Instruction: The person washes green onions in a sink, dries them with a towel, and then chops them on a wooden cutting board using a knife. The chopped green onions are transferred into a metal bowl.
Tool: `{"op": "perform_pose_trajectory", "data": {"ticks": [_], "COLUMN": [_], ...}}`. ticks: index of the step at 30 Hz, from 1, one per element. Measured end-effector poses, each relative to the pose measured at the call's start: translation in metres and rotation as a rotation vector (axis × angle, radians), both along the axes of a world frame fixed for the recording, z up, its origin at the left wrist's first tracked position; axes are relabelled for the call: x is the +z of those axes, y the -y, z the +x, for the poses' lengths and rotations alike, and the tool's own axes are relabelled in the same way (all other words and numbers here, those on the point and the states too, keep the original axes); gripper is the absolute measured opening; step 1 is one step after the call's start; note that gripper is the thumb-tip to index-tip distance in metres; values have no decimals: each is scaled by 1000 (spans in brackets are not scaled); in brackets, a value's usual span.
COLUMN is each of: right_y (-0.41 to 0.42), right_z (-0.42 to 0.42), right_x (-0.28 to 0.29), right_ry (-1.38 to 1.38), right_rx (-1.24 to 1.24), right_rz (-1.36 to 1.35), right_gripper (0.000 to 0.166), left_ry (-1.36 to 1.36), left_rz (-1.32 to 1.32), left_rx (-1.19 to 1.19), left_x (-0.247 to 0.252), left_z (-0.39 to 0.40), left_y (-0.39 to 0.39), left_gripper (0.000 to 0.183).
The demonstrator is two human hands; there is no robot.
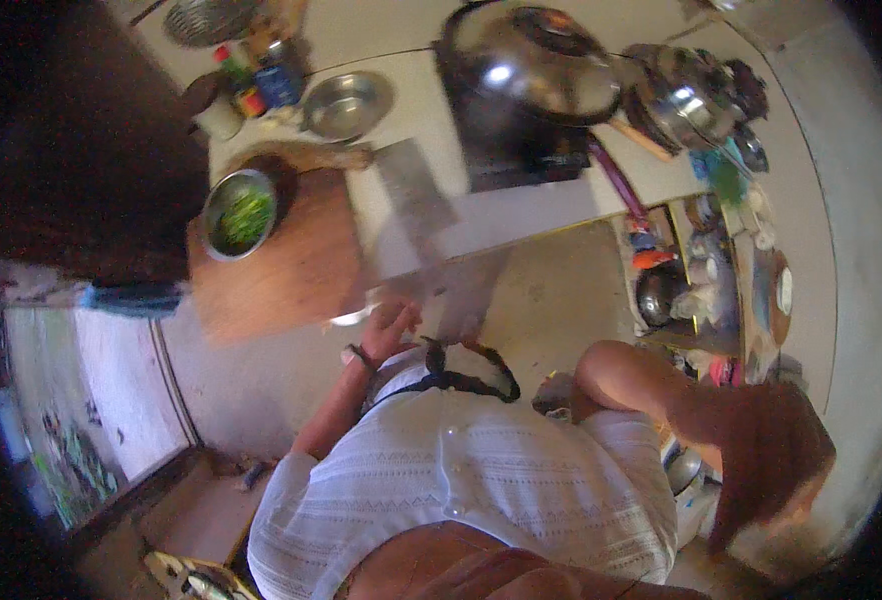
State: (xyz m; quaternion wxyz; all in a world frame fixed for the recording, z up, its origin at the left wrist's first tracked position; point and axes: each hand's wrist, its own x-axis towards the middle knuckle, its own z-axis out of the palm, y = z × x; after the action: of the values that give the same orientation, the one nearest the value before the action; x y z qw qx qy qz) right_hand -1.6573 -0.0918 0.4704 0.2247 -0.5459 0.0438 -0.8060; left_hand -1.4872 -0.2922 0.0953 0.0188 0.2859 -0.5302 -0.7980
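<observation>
My left hand (394, 324), with a dark band on its wrist, is low before my waist. Its fingers look apart and I see nothing held. Close by is the near edge of a wooden cutting board (283, 262), with a white thing (352, 316) beside it, too blurred to name. On the board stands a metal bowl (211, 214) of cut green vegetables (247, 216). My right arm is bent, elbow forward, its forearm running back to the right. There a blurred brown shape hides what my right hand (805, 499) does; whether it holds anything cannot be told.
A lidded wok (538, 64) sits on a dark stove. An empty metal basin (347, 106) and bottles (276, 79) stand at the back left. Pots (685, 105) crowd the right counter, above open shelves (700, 330) with dishes. A purple eggplant-like thing (615, 176) lies near the stove.
</observation>
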Motion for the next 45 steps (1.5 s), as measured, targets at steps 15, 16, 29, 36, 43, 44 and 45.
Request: {"op": "perform_pose_trajectory", "data": {"ticks": [15, 16, 29, 36, 43, 44, 45], "right_y": [-193, -197, -294, -394, -481, -495, -506], "right_z": [-137, -139, -195, -258, -340, -350, -364], "right_x": [25, 27, 28, 27, 33, 30, 27], "right_ry": [-623, -644, -659, -686, -700, -694, -681], "right_rx": [-1336, -1270, -1332, -1392, -1477, -1495, -1517], "right_rz": [-163, -156, -33, -41, -57, -69, -75], "right_gripper": [24, 23, 17, 15, 15, 15, 15], "left_ry": [-234, -153, -95, -118, -197, -197, -147], "left_rz": [-941, -860, -737, -762, -695, -686, -666], "left_rx": [-1005, -1025, -1153, -1085, -1035, -1029, -1016], "left_x": [75, 76, 52, -13, -7, 4, 16], "left_z": [-224, -229, -343, -424, -508, -519, -529], "left_y": [-173, -177, -262, -356, -458, -468, -476], "left_gripper": [29, 29, 40, 36, 30, 30, 29]}}
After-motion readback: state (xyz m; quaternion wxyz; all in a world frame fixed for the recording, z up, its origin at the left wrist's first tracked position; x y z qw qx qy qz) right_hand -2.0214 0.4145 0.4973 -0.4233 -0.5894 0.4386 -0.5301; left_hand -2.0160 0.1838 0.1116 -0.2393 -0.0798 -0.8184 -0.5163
